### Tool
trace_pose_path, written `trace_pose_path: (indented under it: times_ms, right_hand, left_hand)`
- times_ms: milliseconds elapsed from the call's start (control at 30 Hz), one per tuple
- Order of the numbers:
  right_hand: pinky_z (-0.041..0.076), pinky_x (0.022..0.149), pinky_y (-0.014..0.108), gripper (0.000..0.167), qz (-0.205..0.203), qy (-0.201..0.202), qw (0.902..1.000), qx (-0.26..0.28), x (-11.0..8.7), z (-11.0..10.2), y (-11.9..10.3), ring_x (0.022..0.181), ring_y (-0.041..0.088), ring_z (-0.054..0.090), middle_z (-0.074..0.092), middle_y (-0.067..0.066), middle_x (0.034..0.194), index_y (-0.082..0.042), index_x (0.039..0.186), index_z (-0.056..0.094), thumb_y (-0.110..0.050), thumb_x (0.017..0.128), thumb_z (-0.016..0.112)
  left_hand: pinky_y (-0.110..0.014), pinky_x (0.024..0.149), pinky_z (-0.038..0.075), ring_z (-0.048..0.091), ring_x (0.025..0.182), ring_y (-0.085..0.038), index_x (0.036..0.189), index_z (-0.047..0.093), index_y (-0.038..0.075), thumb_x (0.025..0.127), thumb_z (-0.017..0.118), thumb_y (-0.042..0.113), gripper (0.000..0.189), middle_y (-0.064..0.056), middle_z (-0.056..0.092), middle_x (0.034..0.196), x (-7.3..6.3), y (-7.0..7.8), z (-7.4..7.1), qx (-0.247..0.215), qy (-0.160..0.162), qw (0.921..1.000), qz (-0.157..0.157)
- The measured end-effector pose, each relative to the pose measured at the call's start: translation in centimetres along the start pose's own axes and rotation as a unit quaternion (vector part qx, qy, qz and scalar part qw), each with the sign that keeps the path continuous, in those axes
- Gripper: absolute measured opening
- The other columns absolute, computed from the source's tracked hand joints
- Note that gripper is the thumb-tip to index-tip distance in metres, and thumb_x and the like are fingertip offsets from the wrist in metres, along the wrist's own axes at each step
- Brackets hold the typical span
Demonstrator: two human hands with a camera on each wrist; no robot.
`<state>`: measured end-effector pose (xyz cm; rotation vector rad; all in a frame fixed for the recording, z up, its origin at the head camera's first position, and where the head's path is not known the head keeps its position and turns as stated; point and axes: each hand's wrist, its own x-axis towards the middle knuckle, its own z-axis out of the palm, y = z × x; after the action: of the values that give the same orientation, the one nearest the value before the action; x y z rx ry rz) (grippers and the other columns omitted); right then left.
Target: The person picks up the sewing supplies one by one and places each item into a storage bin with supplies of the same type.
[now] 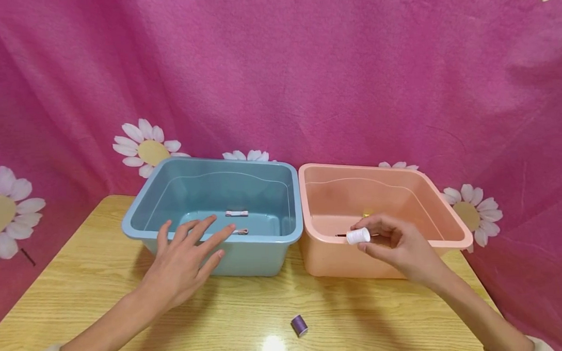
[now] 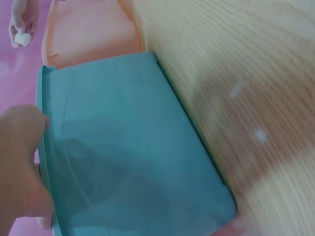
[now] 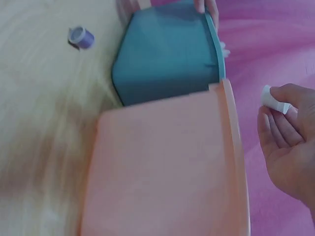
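Between the thumb and fingers of my right hand [image 1: 404, 248] is a white thread spool [image 1: 358, 236], pinched and tilted sideways over the front rim of the peach bin [image 1: 328, 259]. My left hand [image 1: 184, 264] spreads its fingers at the front rim of the blue bin [image 1: 258, 256]; the left wrist view shows the hand [image 2: 22, 167] beside that rim. Inside the blue bin lie a small pale bundle [image 1: 237, 213] and a similar small piece [image 1: 242, 231], partly hidden by the rim. On the table in front, a purple thread spool [image 1: 299, 325] lies on its side.
Both bins stand side by side on a wood-grain table [image 1: 248, 316]. In the peach bin, a small yellow thing [image 1: 366, 214] and a thin dark thing [image 1: 341, 235] show partly. Behind hangs a pink cloth [image 1: 278, 82] with daisy prints.
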<state>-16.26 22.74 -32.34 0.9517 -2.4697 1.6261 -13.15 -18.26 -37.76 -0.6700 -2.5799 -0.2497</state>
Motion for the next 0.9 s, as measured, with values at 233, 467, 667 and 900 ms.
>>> trace_pose_path:
  times_ms: [233,467,667,900]
  right_hand:
    - [0.057,0.076,0.027,0.022,0.028,0.003,0.9996,-0.002,1.8,-2.1,1.4,0.092,0.013,0.070,0.072,0.003,0.100,0.007,0.109,0.064,0.010,0.088,0.070]
    - [0.058,0.075,0.028,0.022,-0.004,0.008,0.9996,-0.029,3.6,-3.8,4.0,0.088,0.014,0.072,0.072,0.011,0.096,0.012,0.107,0.065,0.014,0.086,0.070]
    - [0.057,0.073,0.026,0.025,0.027,0.000,0.9993,-0.028,4.4,-4.8,5.5,0.088,0.010,0.071,0.071,0.013,0.099,0.017,0.111,0.064,0.015,0.086,0.067]
    - [0.056,0.075,0.023,0.027,0.108,-0.017,0.9919,-0.065,5.2,-5.8,6.8,0.087,0.007,0.068,0.070,0.021,0.101,0.014,0.113,0.064,0.009,0.087,0.070]
  left_hand:
    - [-0.074,0.099,0.023,0.050,0.120,-0.035,0.150,0.046,0.032,0.098,0.060,0.034,0.054,-0.013,0.049,0.144,0.0,-0.2,0.2,0.004,0.009,0.9999,0.009]
    - [-0.074,0.099,0.022,0.050,0.120,-0.035,0.150,0.046,0.032,0.097,0.062,0.032,0.056,-0.012,0.049,0.145,0.0,-0.2,0.1,0.005,0.007,0.9999,0.011]
    - [-0.074,0.099,0.022,0.050,0.121,-0.035,0.151,0.045,0.032,0.099,0.059,0.035,0.053,-0.012,0.049,0.145,0.0,-0.1,0.1,0.001,0.009,0.9999,0.009]
    - [-0.074,0.099,0.022,0.050,0.121,-0.035,0.151,0.046,0.032,0.103,0.052,0.039,0.049,-0.012,0.049,0.145,0.0,-0.1,0.0,0.000,0.011,0.9999,0.011]
